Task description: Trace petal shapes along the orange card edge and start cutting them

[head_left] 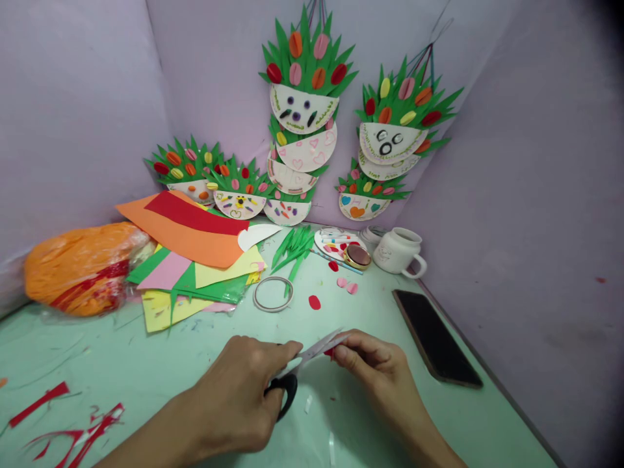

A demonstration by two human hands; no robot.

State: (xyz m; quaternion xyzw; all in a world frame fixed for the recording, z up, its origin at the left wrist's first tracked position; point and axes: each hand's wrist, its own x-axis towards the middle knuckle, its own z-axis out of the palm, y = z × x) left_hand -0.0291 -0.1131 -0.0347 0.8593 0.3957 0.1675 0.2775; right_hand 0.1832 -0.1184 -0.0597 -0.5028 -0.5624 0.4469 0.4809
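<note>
Left hand (pixel 238 396) closed round black handles of scissors (pixel 305 364), blades parted, low over surface (pixel 160 370). Right hand (pixel 373 364) pinched small red paper piece (pixel 330 351) at blade tips, fingers together. Phone (pixel 436 338) lay just right of right hand.

Left hand (pixel 244 396) on scissors (pixel 305 367), right hand (pixel 373 364) pinching red paper (pixel 330 351)

Black-handled scissors (pixel 302 367), red paper scrap (pixel 330 352), pale green table (pixel 146 364).

Pale green table (pixel 146 377), cluttered.
On it: coloured paper sheets (pixel 195 260), tape ring (pixel 273 294), phone (pixel 435 337), mug (pixel 400 251) (upright), red scraps (pixel 73 429).
</note>
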